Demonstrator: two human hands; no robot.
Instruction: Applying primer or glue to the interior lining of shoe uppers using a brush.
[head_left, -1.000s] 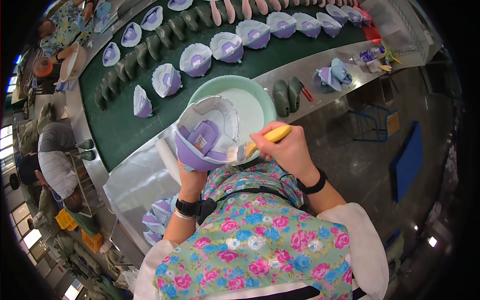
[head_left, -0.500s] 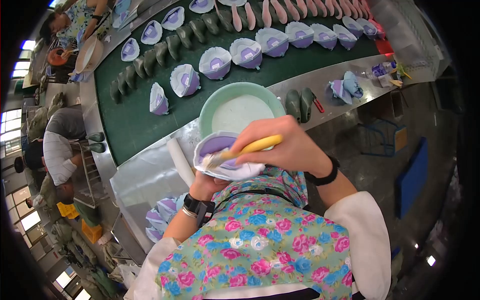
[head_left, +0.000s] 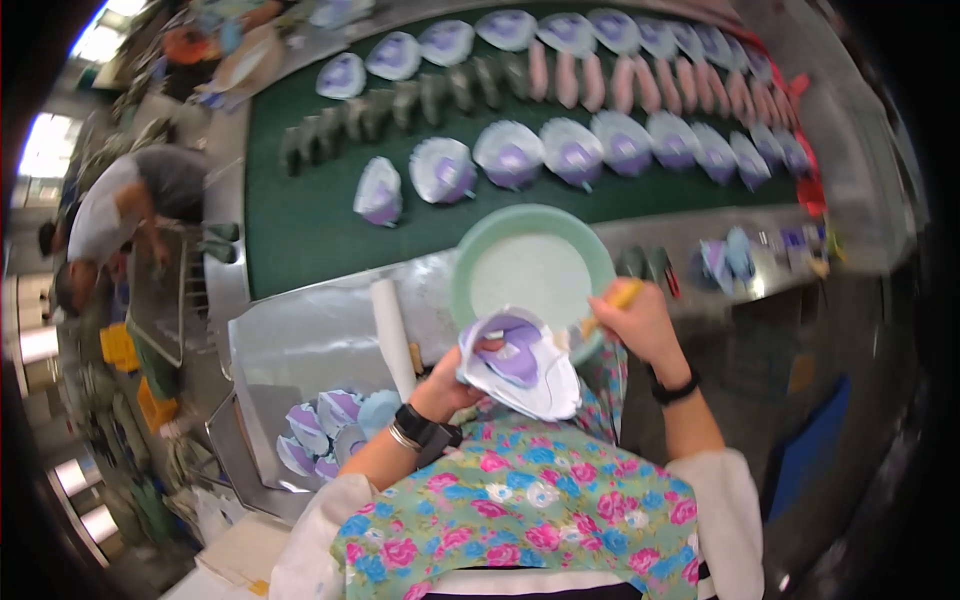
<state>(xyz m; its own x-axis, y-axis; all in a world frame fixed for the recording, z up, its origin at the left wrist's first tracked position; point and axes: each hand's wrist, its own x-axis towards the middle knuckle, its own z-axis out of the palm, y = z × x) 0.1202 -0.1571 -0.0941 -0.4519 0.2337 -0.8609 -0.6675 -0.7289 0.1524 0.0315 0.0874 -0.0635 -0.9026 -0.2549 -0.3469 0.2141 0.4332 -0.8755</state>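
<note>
The right hand (head_left: 640, 322) has moved away from the white and purple shoe part (head_left: 520, 362) to the rim of the green basin (head_left: 590, 250), fingers closed around a yellow brush (head_left: 612, 303), while the left hand (head_left: 455, 385) grips the part from below, its fingertips inside, with a white roll (head_left: 393, 335) just beside it.

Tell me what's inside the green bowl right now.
The green bowl holds a flat white liquid. The right hand with its yellow brush and the shoe part in the left hand cover its near edge.
</note>
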